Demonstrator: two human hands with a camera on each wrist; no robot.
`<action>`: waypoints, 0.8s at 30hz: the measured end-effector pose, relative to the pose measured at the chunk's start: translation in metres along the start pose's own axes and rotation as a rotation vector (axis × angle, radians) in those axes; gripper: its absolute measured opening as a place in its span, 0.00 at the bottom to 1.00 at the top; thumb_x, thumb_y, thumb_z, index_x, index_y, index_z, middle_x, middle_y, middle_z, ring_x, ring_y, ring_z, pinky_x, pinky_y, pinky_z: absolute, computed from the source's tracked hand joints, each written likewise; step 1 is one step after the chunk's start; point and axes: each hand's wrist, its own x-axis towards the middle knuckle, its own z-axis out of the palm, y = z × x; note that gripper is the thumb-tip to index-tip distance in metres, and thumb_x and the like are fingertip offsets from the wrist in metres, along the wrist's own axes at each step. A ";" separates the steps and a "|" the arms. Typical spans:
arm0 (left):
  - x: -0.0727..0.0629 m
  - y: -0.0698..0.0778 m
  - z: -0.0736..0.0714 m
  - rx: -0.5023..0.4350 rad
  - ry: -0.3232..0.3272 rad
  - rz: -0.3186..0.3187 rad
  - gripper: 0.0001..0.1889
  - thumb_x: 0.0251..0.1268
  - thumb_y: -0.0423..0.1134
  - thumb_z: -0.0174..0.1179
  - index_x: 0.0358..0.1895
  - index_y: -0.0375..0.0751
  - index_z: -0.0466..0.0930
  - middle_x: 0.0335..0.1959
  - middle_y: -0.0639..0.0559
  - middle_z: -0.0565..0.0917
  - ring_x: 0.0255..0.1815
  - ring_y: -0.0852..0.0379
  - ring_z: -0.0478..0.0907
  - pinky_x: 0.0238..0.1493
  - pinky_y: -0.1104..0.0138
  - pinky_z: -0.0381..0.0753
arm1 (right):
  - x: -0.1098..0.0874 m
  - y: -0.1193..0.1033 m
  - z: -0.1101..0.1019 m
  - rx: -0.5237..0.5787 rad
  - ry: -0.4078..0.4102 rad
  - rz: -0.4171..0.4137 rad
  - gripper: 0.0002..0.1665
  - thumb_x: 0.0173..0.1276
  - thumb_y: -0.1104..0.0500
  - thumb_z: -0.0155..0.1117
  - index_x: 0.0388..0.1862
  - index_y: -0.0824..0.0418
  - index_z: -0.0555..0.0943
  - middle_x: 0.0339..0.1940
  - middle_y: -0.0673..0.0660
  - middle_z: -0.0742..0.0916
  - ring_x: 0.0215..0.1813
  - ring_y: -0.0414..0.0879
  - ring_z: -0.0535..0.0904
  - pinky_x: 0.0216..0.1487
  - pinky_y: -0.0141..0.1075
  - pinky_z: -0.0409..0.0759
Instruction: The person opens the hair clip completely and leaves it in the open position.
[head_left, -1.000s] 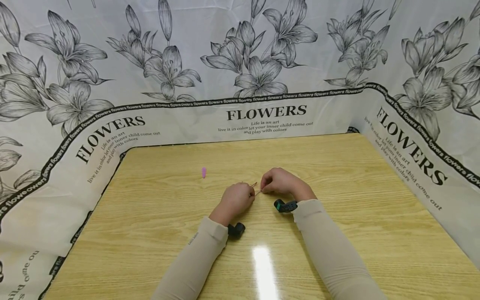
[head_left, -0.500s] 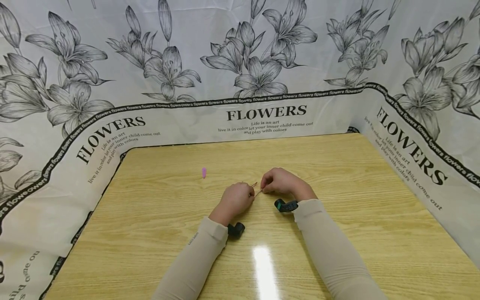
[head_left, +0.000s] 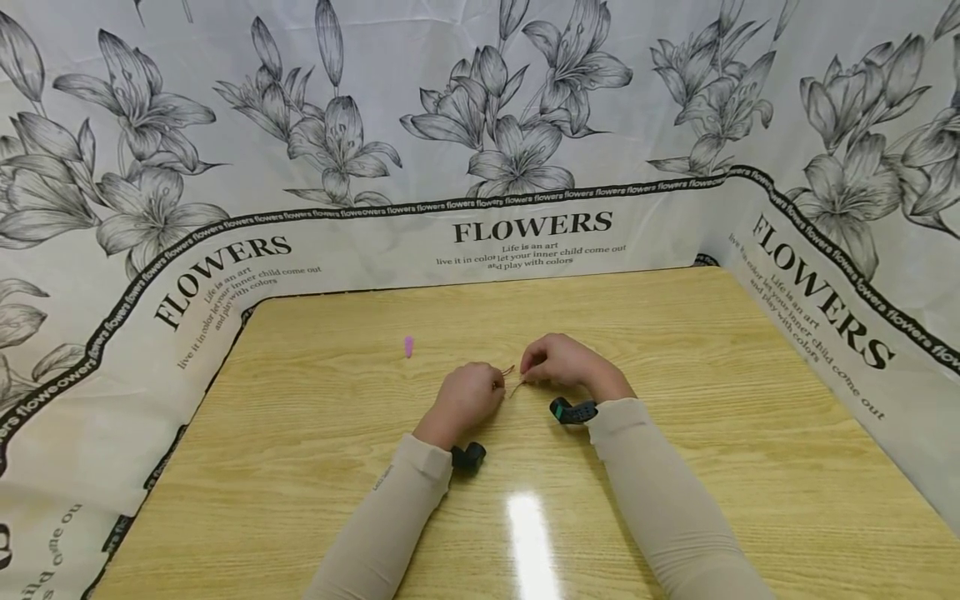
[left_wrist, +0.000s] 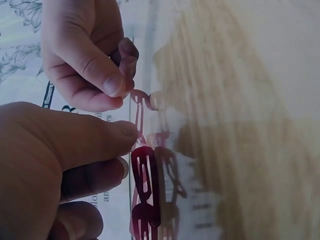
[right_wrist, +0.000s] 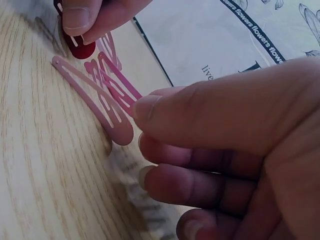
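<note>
Close to the wooden table (head_left: 300, 467), both hands face each other with snap hair clips between them. My left hand (head_left: 468, 400) pinches a dark red hair clip (right_wrist: 84, 49) between thumb and finger; in the left wrist view a dark red clip (left_wrist: 145, 175) also shows below the thumb. My right hand (head_left: 562, 365) pinches a bright pink hair clip (right_wrist: 117, 85) at one end. Beside it, a dusty pink hair clip (right_wrist: 87, 92) is spread apart, its wide end right by the right fingertips. Another pale pink clip shows partly behind these.
A purple-pink clip-shaped piece (head_left: 408, 347) lies on the table, back and left of the hands. White flower-printed cloth (head_left: 532, 237) walls in the table at the back and both sides. Black wrist cameras (head_left: 573, 411) are strapped to both wrists.
My left hand has drawn slightly to the left, widening the gap to the right hand. One clip end at the right fingers now stands apart from the left hand. The right hand barely moves.
</note>
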 end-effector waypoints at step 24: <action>-0.005 -0.020 -0.015 -0.104 0.080 -0.083 0.09 0.71 0.43 0.55 0.39 0.48 0.85 0.33 0.56 0.85 0.28 0.60 0.76 0.30 0.66 0.75 | 0.008 -0.013 0.010 0.068 0.032 -0.096 0.07 0.65 0.57 0.67 0.42 0.54 0.85 0.37 0.51 0.86 0.37 0.45 0.78 0.38 0.38 0.77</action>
